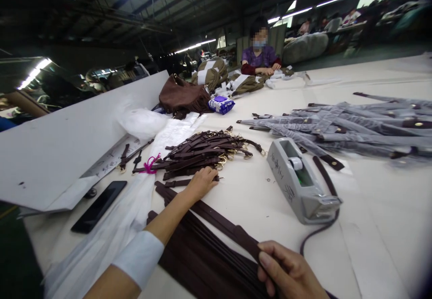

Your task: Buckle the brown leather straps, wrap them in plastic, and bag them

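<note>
The left hand (pixel 201 183) is lying palm down at the near edge of a heap of short dark brown leather straps w/ gold metal clasps (pixel 209 152). Its fingers (pixel 211 175) are bending over the straps of the heap nearest to them, but I cannot tell if they are gripping any or only resting on them. The right hand (pixel 290 272) is closing its fingers (pixel 270 263), thumb on top, around one end of the long dark brown leather straps (pixel 209 240). These are running as a flat bundle across the white table (pixel 256 200), from the right fingers to just under the left wrist.

Beyond the right fingers a grey plastic tape dispenser (pixel 300 182) is standing. Further beyond it & to the right, a big lot of straps wrapped in grey paper (pixel 354 128) is spreading out, so this part is looking finished, as far as I can judge. The short heap and the long bundle are bare, no wrapping, so approx. a good part seems left.

To the left of the left fingers a black phone (pixel 99 206) is lying near a pink cord (pixel 150 164). Far beyond, another person (pixel 259 56) is working at the same table.
</note>
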The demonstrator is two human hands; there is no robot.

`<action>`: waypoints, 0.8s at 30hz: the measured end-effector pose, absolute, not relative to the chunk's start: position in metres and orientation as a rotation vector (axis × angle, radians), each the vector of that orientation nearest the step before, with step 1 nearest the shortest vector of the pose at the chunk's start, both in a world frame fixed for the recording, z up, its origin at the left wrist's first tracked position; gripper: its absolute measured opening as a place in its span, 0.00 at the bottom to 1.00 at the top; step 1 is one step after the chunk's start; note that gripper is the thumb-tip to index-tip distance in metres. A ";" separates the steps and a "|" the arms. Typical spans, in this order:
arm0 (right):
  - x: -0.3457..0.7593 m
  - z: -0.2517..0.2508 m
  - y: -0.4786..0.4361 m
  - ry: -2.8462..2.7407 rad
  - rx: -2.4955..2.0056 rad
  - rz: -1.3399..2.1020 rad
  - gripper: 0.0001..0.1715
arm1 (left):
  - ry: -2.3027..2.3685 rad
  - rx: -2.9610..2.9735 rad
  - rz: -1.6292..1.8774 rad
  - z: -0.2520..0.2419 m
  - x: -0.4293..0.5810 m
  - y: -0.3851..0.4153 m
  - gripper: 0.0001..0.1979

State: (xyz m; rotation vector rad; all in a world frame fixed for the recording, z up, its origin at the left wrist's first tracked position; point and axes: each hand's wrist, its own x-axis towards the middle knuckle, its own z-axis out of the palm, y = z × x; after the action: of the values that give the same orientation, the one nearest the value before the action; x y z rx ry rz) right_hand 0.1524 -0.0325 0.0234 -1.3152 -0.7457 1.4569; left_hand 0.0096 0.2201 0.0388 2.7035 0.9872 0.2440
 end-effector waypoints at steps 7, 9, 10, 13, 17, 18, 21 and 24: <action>0.172 0.053 -0.033 -0.685 -1.240 1.482 0.24 | 0.873 2.584 0.582 0.120 0.016 0.167 0.12; 0.181 0.065 -0.038 -0.675 -1.176 1.459 0.21 | 0.827 2.502 0.682 0.153 0.017 0.135 0.09; 0.184 0.070 -0.042 -0.679 -1.136 1.453 0.20 | 0.801 2.417 0.743 0.166 0.017 0.118 0.08; 0.186 0.084 -0.057 -0.714 -1.035 1.467 0.17 | 0.730 2.128 0.910 0.190 0.017 0.070 0.09; 0.177 0.098 -0.078 -0.813 -0.885 1.486 0.15 | 0.651 2.034 1.029 0.192 0.027 0.021 0.09; 0.174 0.101 -0.082 -0.830 -0.844 1.475 0.15 | 0.622 2.040 1.041 0.190 0.030 0.011 0.09; 0.173 0.112 -0.094 -0.835 -0.755 1.399 0.14 | 0.519 2.115 0.967 0.184 0.039 -0.014 0.12; 0.176 0.125 -0.105 -0.849 -0.739 1.309 0.13 | 0.379 2.133 0.752 0.182 0.040 -0.033 0.16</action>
State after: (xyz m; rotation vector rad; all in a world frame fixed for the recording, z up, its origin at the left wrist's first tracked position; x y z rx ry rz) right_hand 0.1764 -0.1053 0.1254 -0.7387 -0.8487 1.3091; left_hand 0.0400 -0.0334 0.1820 2.1330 0.3792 0.7520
